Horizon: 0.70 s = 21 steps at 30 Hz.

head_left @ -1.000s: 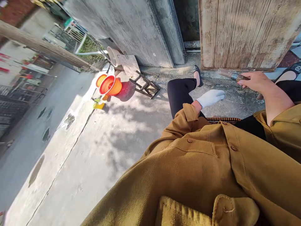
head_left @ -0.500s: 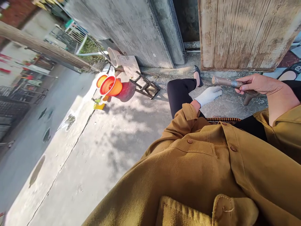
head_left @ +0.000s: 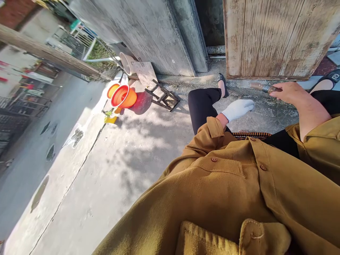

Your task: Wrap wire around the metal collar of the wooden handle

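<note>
My left hand [head_left: 239,109] wears a white knitted glove and hangs over the concrete by my knee. Its fingers are pressed together, and whatever they may hold is hidden. Bare and closed, my right hand [head_left: 288,92] grips a brown wooden stick-like tool [head_left: 257,87] with wire wound round it. One end of this tool points left, towards the wooden door; the rest is hidden behind the hand. The tool is apart from the glove.
A weathered wooden door [head_left: 268,39] leans ahead of my feet. To the left stand a dark wooden stool frame [head_left: 163,95], orange buckets [head_left: 129,97] and a yellow pot [head_left: 110,119]. A woven chair edge [head_left: 251,135] shows beneath me.
My right hand has turned and shifted slightly up and left; the tool's forked lower part has gone out of sight behind it. The gloved hand has moved a little to the right.
</note>
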{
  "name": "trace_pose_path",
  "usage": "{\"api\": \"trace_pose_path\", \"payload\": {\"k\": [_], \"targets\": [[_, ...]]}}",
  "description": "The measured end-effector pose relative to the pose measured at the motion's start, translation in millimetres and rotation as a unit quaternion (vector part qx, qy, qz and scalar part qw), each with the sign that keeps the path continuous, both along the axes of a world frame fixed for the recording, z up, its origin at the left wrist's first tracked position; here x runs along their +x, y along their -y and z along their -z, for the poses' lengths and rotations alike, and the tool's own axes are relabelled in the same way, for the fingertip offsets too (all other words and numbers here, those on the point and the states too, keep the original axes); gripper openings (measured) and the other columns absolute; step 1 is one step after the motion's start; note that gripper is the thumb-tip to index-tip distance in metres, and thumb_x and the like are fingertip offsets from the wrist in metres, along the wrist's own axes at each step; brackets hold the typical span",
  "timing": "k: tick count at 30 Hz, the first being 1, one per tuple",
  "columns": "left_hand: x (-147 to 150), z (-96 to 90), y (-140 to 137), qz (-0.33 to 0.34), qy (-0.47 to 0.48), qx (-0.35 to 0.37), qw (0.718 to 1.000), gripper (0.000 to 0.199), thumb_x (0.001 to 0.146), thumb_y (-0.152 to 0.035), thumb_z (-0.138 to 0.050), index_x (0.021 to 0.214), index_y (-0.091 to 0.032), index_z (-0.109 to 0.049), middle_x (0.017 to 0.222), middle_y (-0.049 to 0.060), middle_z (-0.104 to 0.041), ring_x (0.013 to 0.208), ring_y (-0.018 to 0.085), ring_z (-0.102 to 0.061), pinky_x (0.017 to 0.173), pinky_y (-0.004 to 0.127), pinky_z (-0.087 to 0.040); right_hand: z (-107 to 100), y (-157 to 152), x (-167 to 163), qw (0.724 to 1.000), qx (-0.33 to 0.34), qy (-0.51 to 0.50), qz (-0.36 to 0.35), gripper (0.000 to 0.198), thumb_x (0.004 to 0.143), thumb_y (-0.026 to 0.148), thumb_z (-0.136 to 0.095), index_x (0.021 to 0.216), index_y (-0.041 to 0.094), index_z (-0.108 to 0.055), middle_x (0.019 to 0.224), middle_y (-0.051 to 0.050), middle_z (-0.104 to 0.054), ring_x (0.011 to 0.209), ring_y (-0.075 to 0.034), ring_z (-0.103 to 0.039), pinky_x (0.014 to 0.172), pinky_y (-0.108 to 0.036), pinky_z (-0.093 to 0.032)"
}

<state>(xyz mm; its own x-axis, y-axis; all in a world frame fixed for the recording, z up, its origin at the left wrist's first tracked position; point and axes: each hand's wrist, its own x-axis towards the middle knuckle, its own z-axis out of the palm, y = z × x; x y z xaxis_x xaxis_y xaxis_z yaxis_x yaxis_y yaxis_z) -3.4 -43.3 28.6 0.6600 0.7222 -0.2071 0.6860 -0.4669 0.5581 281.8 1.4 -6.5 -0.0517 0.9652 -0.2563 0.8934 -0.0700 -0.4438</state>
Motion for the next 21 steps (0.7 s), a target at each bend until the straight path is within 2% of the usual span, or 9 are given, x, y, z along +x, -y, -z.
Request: {"api": "trace_pose_path", "payload": {"k": [2,4,8,11,13,15,18,20,21], "targets": [[-2.6,-3.2,-3.2,-0.011,-0.023,0.028,0.999,0.037,0.116,-0.026,-0.046,0.117,-0.017,-0.082,0.119,0.007,-0.084,0.111,0.023,-0.074,0.107,0.033,-0.054,1.3,-0.9,0.3,0.995,-0.042,0.066,-0.061,0.044,0.099,0.048,-0.077,0.135,0.024,-0.086,0.093,-0.009,-0.083,0.09,-0.029,-0.072,0.079,-0.037,-0.048],[-6.8,-6.2,-7.2,-0.023,-0.034,0.041,0.998,0.037,0.117,-0.026,-0.046,0.122,-0.016,-0.082,0.124,0.008,-0.084,0.115,0.024,-0.074,0.108,0.033,-0.053,3.1,-1.3,-0.4,0.985,-0.096,0.055,-0.129,0.05,0.098,0.046,-0.075,0.143,0.027,-0.086,0.089,-0.006,-0.083,0.087,-0.028,-0.073,0.08,-0.037,-0.047],[-14.2,-10.9,-15.2,-0.04,-0.018,0.036,0.998,0.037,0.115,-0.025,-0.048,0.127,-0.014,-0.082,0.13,0.011,-0.084,0.121,0.025,-0.073,0.113,0.033,-0.052,4.9,2.2,-3.5,0.955,-0.194,-0.059,-0.216,0.059,0.088,0.052,-0.082,0.14,0.025,-0.089,0.079,-0.003,-0.079,0.079,-0.027,-0.071,0.082,-0.04,-0.049],[-13.6,-10.5,-19.7,-0.033,0.014,0.019,0.999,0.034,0.113,-0.024,-0.049,0.121,-0.015,-0.081,0.125,0.01,-0.083,0.117,0.024,-0.072,0.115,0.035,-0.052,-5.0,12.0,-5.3,0.908,-0.264,-0.146,-0.291,0.063,0.079,0.059,-0.089,0.133,0.025,-0.092,0.077,-0.001,-0.077,0.075,-0.024,-0.066,0.079,-0.04,-0.049],[-9.4,-6.8,-19.9,-0.041,0.056,-0.019,0.997,0.03,0.112,-0.024,-0.052,0.118,-0.014,-0.08,0.121,0.009,-0.082,0.115,0.023,-0.072,0.115,0.034,-0.052,-17.6,20.6,-5.0,0.881,-0.295,-0.198,-0.312,0.064,0.077,0.06,-0.091,0.131,0.026,-0.092,0.08,-0.001,-0.077,0.077,-0.023,-0.066,0.078,-0.039,-0.051],[-3.6,-0.6,-16.6,-0.069,0.098,-0.071,0.99,0.029,0.112,-0.027,-0.053,0.113,-0.012,-0.078,0.114,0.01,-0.081,0.108,0.021,-0.072,0.108,0.032,-0.055,-30.6,27.7,-3.5,0.886,-0.265,-0.275,-0.261,0.059,0.076,0.06,-0.093,0.124,0.026,-0.091,0.084,-0.002,-0.077,0.082,-0.024,-0.066,0.076,-0.038,-0.054],[2.6,9.6,-7.1,-0.082,0.11,-0.105,0.985,0.036,0.117,-0.034,-0.046,0.107,-0.013,-0.075,0.101,0.009,-0.078,0.09,0.019,-0.068,0.093,0.032,-0.058,-40.5,29.0,-1.7,0.896,-0.097,-0.424,-0.088,0.046,0.078,0.059,-0.094,0.103,0.022,-0.082,0.092,-0.007,-0.075,0.084,-0.022,-0.064,0.076,-0.036,-0.056],[3.1,14.4,-1.5,-0.061,0.122,-0.106,0.985,0.035,0.117,-0.034,-0.048,0.105,-0.015,-0.074,0.102,0.007,-0.078,0.091,0.018,-0.068,0.094,0.032,-0.057,-37.2,23.2,-2.0,0.887,-0.008,-0.462,0.016,0.039,0.082,0.052,-0.093,0.1,0.021,-0.076,0.095,-0.008,-0.073,0.082,-0.019,-0.061,0.08,-0.035,-0.057],[2.4,15.9,0.3,-0.05,0.124,-0.102,0.986,0.033,0.116,-0.034,-0.049,0.104,-0.016,-0.074,0.103,0.006,-0.079,0.094,0.018,-0.068,0.097,0.031,-0.056,-33.1,19.2,-2.4,0.888,0.014,-0.457,0.058,0.035,0.085,0.047,-0.091,0.102,0.021,-0.075,0.095,-0.008,-0.072,0.081,-0.018,-0.06,0.082,-0.035,-0.057]]}}
